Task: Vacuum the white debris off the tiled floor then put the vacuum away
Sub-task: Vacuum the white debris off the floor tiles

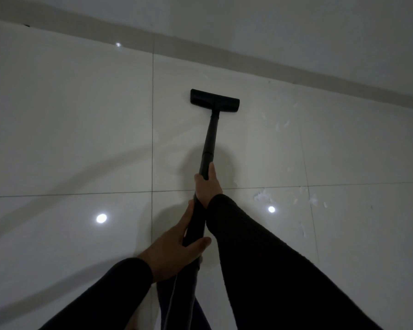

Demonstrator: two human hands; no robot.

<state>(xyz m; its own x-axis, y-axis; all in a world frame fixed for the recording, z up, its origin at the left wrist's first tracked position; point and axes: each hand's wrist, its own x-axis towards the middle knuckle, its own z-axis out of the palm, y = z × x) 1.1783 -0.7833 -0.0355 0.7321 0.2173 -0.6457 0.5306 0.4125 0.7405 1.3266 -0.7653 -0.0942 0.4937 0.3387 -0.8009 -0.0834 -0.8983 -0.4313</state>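
Observation:
A black vacuum wand (209, 136) runs from my hands out to a flat black floor head (214, 100) that rests on the glossy white tiles near the wall. My right hand (206, 185) is wrapped around the wand higher up its length. My left hand (177, 248) grips the wand lower down, close to my body. White debris (262, 196) lies in scraps on the tiles to the right of the wand. More debris flecks (281, 125) sit to the right of the floor head.
A grey skirting board (272, 64) and the wall run diagonally across the far side. The tiled floor (69, 139) stretches left with dark grout lines and bright light reflections. My dark sleeves fill the lower frame.

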